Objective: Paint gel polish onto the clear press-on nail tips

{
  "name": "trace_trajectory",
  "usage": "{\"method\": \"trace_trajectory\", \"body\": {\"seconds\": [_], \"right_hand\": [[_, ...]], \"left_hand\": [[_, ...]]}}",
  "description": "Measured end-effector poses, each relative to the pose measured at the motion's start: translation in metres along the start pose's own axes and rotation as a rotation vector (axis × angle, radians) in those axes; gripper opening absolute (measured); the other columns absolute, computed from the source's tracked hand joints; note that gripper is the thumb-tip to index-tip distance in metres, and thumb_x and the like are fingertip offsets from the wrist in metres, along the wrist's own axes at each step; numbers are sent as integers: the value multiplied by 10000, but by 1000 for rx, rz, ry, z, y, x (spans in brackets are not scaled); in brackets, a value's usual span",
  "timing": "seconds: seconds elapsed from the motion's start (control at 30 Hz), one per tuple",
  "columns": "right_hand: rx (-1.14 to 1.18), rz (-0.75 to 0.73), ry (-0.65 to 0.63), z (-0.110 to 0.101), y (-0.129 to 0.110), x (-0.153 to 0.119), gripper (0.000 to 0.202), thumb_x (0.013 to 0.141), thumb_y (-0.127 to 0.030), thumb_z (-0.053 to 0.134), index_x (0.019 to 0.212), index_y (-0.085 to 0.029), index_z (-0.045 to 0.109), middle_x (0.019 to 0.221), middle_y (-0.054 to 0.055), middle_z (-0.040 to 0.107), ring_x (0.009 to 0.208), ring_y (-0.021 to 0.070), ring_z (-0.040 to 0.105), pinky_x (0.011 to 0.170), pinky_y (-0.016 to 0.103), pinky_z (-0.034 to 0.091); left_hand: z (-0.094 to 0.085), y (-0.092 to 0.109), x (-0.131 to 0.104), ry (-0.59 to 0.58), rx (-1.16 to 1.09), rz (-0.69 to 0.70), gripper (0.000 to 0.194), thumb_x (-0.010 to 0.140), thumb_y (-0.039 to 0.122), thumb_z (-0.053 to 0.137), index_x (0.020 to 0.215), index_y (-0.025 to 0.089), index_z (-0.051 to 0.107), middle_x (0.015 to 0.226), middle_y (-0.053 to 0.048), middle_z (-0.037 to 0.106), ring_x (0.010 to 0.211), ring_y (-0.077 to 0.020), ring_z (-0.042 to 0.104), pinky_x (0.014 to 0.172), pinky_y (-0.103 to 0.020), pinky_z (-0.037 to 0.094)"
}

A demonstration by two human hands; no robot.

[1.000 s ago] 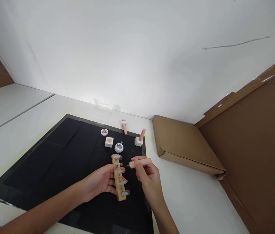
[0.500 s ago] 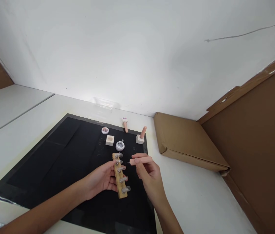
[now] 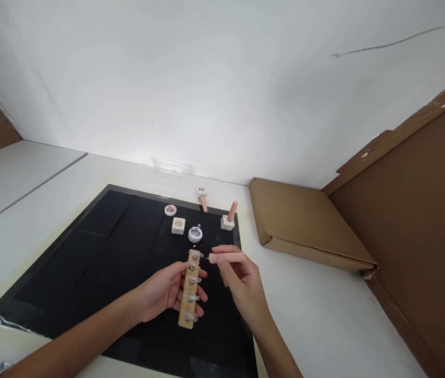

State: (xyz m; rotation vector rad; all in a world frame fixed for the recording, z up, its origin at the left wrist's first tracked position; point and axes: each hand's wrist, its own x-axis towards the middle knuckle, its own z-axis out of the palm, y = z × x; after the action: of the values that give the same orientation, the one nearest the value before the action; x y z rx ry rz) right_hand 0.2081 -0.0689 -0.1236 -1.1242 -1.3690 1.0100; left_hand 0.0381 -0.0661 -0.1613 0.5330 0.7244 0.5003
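Note:
My left hand [image 3: 169,291] grips a narrow wooden nail tip stand [image 3: 186,310] from its left side, fingers showing behind it. Several clear false nails [image 3: 193,280] are mounted in a row along the stand, pointing right. Between the thumb and fingers of my right hand [image 3: 241,275] is a nail polish brush with a peach cap [image 3: 228,257]. Its bristle end points left, close to the false nail at the stand's far end; whether it touches cannot be made out. Just beyond the stand sits a small round white jar [image 3: 195,234] with silvery contents.
A white block [image 3: 178,226] and a round lid [image 3: 170,210] lie on the black mat [image 3: 100,252]. One peach-capped bottle [image 3: 227,222] stands at the mat's right corner; another bottle [image 3: 202,199] lies behind. A cardboard box [image 3: 309,226] rests at right, by the wall.
The stand has turned in my left hand, its near end swinging left and its far end shifting right towards the brush. My right hand has stayed nearly in place.

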Motion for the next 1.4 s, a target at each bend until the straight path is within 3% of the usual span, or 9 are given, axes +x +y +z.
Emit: {"method": "trace_trajectory", "body": {"seconds": [0.27, 0.77, 1.1, 1.3, 1.4], "right_hand": [[15, -1, 13, 1, 1, 0, 155, 803, -356, 638, 743, -222, 686, 970, 49, 666, 517, 83, 536, 437, 232, 441], [38, 21, -8, 3, -2, 0, 155, 782, -341, 658, 700, -217, 701, 873, 24, 658, 405, 35, 441, 377, 214, 454], [25, 16, -15, 3, -3, 1, 165, 765, -344, 669, 673, -210, 692, 840, 33, 675, 420, 53, 455, 366, 210, 408], [1, 23, -3, 4, 1, 1, 171, 767, -332, 667, 656, -203, 687, 835, 42, 677, 459, 69, 480, 379, 209, 391], [-5, 29, -2, 4, 1, 2, 174, 766, -333, 664, 653, -202, 676, 824, 41, 679, 461, 75, 487, 377, 212, 385]], "left_hand": [[2, 0, 1, -41, 0, -36, 396, 861, 383, 408, 1095, 108, 569, 797, -84, 679, 679, -224, 685, 686, -346, 465], [6, -1, -1, -19, -9, -8, 394, 858, 391, 443, 1121, 133, 580, 817, -85, 677, 715, -223, 671, 713, -349, 450], [8, -1, 0, 20, -24, 1, 320, 823, 415, 504, 882, 118, 609, 801, -90, 666, 713, -211, 650, 693, -344, 461], [7, 0, 1, 30, -43, 54, 286, 803, 398, 553, 989, 182, 582, 866, -59, 645, 764, -213, 646, 682, -342, 470], [6, 0, 1, 30, -49, 48, 301, 803, 415, 541, 953, 159, 592, 894, -80, 641, 771, -228, 651, 701, -366, 474]]}}
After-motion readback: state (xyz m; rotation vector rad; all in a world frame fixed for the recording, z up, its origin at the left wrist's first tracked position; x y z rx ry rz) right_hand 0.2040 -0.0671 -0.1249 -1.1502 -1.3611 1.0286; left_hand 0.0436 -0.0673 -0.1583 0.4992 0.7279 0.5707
